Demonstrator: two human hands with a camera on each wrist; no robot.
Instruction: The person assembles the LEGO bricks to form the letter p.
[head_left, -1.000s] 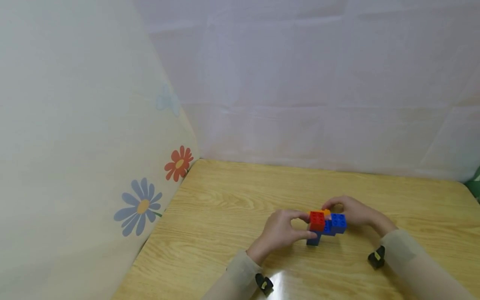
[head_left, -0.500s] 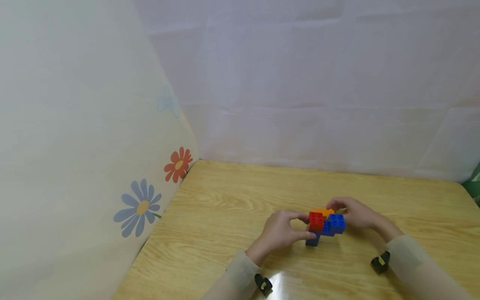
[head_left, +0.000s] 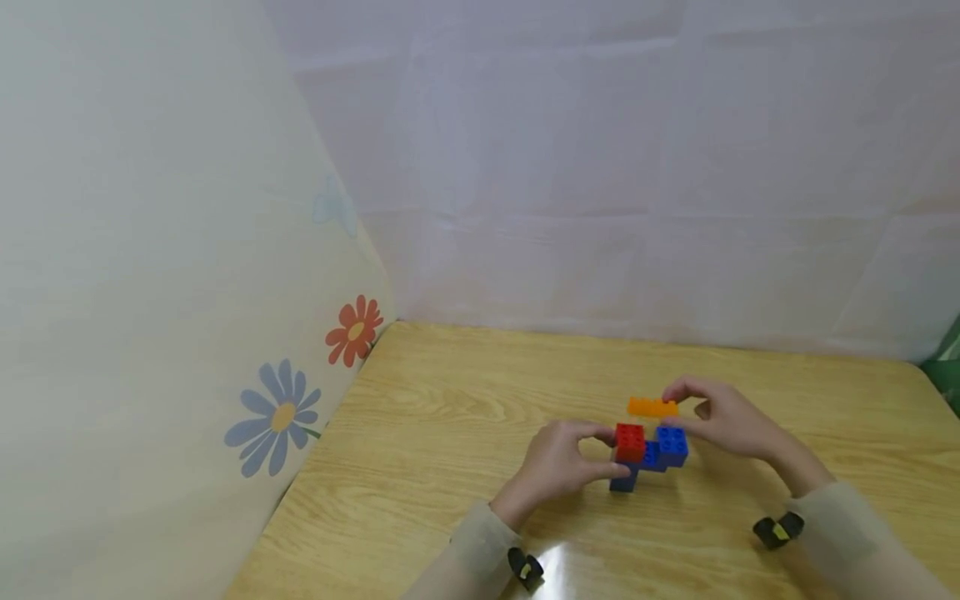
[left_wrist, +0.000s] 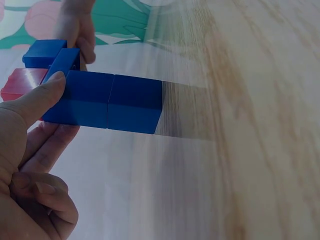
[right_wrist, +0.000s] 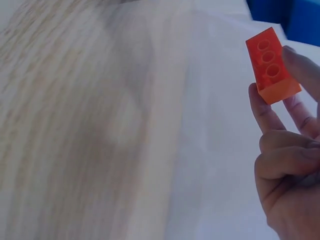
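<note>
In the head view my left hand (head_left: pixel 555 464) grips a stack of toy building bricks between thumb and fingers. A red brick (head_left: pixel 630 442) tops it, and a raised blue brick (head_left: pixel 672 447) juts out on the right. Seen from the left wrist, my thumb presses the side of the blue bricks (left_wrist: pixel 111 102), which form a column standing on the table. My right hand (head_left: pixel 729 419) pinches a long orange brick (head_left: pixel 649 407) by one end, behind the stack and apart from it. The right wrist view shows round tubes in the hollow underside of the orange brick (right_wrist: pixel 269 60).
Under both hands lies a wood-grain table (head_left: pixel 465 400). A pale cloth (head_left: pixel 540 167) hangs behind its far edge, and a white sheet (head_left: pixel 150 250) with printed flowers runs along the left side. Dark wrist devices (head_left: pixel 778 530) sit on both cuffs.
My right hand has pulled the orange brick away from the stack, first rightward, then up and back. The left hand and its stack have stayed nearly still.
</note>
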